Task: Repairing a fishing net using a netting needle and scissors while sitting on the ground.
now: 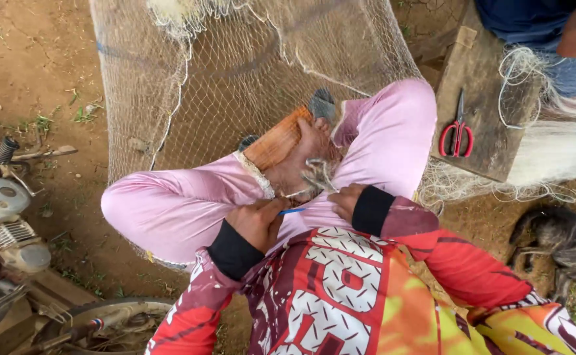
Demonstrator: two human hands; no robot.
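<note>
Our left hand (256,222) closed on blue needle (292,211); our right hand (344,199) pinches net (248,72) twine at our foot (301,164). Scissors (457,133) on bench (482,154).

My left hand (255,223) & right hand (346,200) sit at my lap, just below my foot on the pale mesh fishing net (235,85). Rel. to net: red-handled scissors (457,131) on worn wooden bench (478,112) to its right, dark dog (561,246) lower right, motorbike (5,230) to its left.
</note>
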